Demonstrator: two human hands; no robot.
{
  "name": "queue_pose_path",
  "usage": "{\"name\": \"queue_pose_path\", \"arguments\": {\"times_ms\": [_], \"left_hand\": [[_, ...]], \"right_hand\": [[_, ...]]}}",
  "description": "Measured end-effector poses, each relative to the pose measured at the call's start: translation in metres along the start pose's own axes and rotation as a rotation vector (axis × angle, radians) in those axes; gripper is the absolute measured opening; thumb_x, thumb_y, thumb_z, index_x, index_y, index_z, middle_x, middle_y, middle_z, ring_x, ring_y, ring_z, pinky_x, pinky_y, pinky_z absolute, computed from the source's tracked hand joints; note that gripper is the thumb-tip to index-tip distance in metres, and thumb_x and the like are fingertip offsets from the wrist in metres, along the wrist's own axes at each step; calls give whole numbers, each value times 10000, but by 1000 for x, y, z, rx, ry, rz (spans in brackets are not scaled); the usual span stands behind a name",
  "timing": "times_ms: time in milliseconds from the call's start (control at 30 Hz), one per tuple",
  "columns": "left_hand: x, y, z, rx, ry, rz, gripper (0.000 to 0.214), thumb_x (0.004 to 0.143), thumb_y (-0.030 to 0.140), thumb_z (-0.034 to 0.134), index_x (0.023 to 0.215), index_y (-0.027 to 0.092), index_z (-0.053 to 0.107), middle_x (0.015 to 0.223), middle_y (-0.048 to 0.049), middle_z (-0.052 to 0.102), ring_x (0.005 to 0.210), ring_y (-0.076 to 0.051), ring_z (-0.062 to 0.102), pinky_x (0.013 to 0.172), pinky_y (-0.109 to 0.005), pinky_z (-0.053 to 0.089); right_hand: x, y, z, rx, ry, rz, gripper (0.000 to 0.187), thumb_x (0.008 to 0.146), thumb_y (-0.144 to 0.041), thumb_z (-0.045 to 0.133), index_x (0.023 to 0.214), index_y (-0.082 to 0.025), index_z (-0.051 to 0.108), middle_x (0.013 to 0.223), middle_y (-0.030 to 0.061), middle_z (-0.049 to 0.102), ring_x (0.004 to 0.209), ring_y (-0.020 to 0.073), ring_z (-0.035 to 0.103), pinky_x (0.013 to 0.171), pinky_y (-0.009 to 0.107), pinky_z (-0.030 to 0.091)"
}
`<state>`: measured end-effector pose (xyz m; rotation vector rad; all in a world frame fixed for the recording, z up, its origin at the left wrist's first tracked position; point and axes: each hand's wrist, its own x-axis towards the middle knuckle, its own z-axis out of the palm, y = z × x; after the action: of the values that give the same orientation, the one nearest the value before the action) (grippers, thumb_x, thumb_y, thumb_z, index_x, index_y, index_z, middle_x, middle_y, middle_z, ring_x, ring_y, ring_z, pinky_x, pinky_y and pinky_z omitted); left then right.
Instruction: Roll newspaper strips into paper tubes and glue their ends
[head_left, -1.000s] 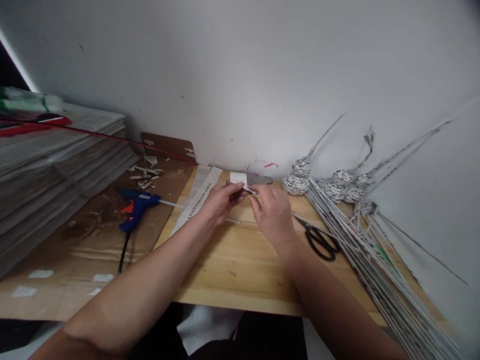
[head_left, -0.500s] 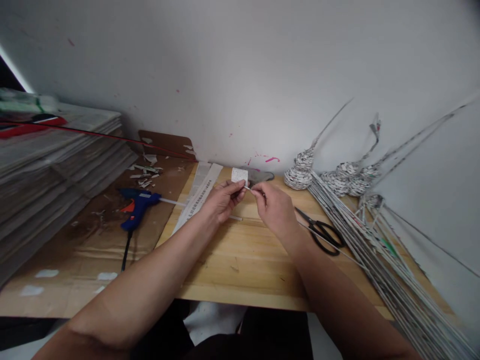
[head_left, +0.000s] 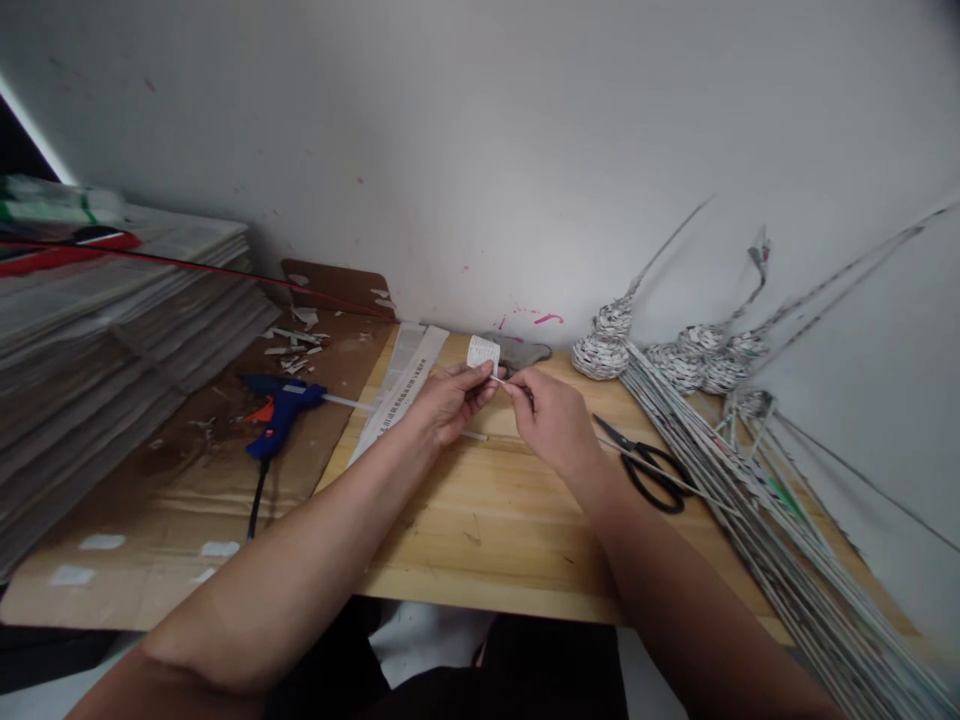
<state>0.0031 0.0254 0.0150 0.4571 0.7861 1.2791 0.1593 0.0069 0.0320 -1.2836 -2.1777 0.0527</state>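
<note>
My left hand (head_left: pixel 448 402) pinches a small printed paper strip (head_left: pixel 482 352) that stands up from its fingertips. My right hand (head_left: pixel 550 420) is closed just to the right of it, its finger and thumb pinched on a thin rolled paper stick (head_left: pixel 501 381) that meets the strip. Both hands hover over the far part of the wooden board (head_left: pixel 480 520). The part of the stick inside my right hand is hidden.
Black scissors (head_left: pixel 649 468) lie right of my right hand. A blue glue gun (head_left: pixel 279 412) rests on cardboard at the left. Long paper strips (head_left: pixel 400 385) lie near it. Many rolled paper sticks (head_left: pixel 750 490) and coiled paper spirals (head_left: pixel 600 352) fill the right side. A newspaper stack (head_left: pixel 97 340) sits far left.
The hands have stayed together on the strip and stick. My right hand's fingers have drawn back slightly to the right. The view has shifted a little.
</note>
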Motion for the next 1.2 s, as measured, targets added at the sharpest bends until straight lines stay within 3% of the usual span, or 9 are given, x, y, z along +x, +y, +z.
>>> {"name": "queue_pose_path", "arguments": {"times_ms": [167,367,600,767,933,1100,1200], "left_hand": [[-2,3,2,16,44,-3,114,833,82,693,720,97,693,705,-42,714,548,-57,619,510,-119,509],[-2,3,3,-26,56,11,67,840,86,687,776,95,705,770,-67,739,641,-88,679,559,-128,544],[-1,1,3,-51,48,39,72,849,72,672,782,91,690,778,-66,735,674,-94,697,601,-132,569],[-1,1,4,-42,51,42,59,804,73,724,768,94,681,770,-60,731,669,-98,700,596,-132,573],[-1,1,4,-56,61,51,75,821,61,701,760,92,672,761,-61,728,659,-99,702,593,-137,577],[0,2,4,-53,62,59,48,820,59,701,789,90,682,800,-72,737,692,-113,715,625,-151,586],[-1,2,3,-58,72,73,47,807,68,720,786,87,682,783,-72,734,681,-114,713,626,-154,587]], "right_hand": [[0,1,2,77,21,-24,113,914,-278,588,955,-185,638,901,71,722,792,209,643,691,295,411],[-1,-1,1,19,-42,-13,251,970,-313,497,776,-197,607,685,32,660,620,177,573,589,294,336],[1,0,3,154,5,-16,110,930,-276,569,950,-188,632,896,56,730,774,182,647,675,275,410],[1,1,3,78,-87,11,234,971,-270,475,810,-190,624,718,44,685,635,181,593,608,293,363],[1,1,3,187,-41,-11,107,909,-288,600,940,-187,617,868,48,716,752,182,633,670,276,410],[1,1,1,89,-86,7,235,967,-280,494,781,-190,604,696,34,666,624,171,580,602,285,359],[1,0,1,122,-73,-4,168,953,-294,525,866,-192,626,781,41,699,677,176,607,620,280,378]]}}
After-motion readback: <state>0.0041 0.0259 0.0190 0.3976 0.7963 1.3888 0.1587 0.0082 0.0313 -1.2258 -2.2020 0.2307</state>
